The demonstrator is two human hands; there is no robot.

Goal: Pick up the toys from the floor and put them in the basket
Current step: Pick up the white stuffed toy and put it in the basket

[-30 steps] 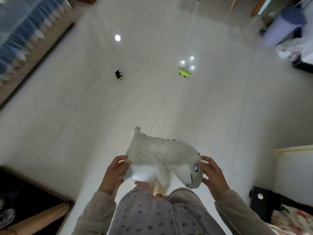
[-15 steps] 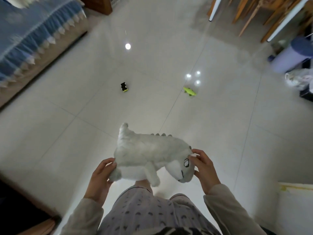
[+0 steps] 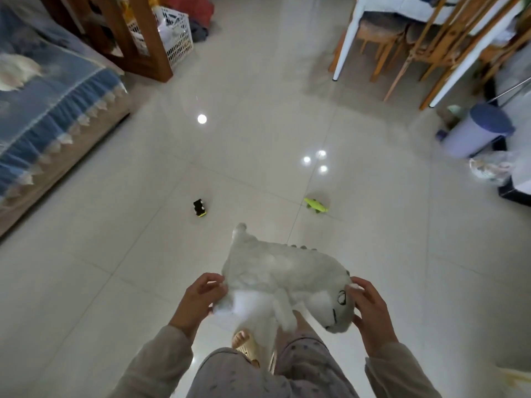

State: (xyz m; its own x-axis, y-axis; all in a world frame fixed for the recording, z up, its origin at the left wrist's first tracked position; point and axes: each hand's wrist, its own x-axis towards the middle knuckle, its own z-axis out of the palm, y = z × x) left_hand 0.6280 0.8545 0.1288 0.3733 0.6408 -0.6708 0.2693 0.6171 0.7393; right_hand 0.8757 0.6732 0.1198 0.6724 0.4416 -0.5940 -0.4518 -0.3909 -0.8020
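A grey and white plush dinosaur (image 3: 275,271) hangs in front of me above the tiled floor. My left hand (image 3: 198,300) grips its rear end, and my right hand (image 3: 370,308) holds its head. On the floor ahead lie a small black and yellow toy car (image 3: 199,208) and a green toy crocodile (image 3: 315,205). A white plastic basket (image 3: 178,33) stands far back at the upper left, partly behind a wooden post.
A sofa with a blue cover (image 3: 48,110) runs along the left. Wooden chairs and white table legs (image 3: 408,47) fill the upper right. A purple bin (image 3: 474,133) and a plastic bag (image 3: 491,168) sit at the right edge.
The view has tilted up, so the basket, chairs and more floor came into sight. The plush dinosaur stays held in both hands.
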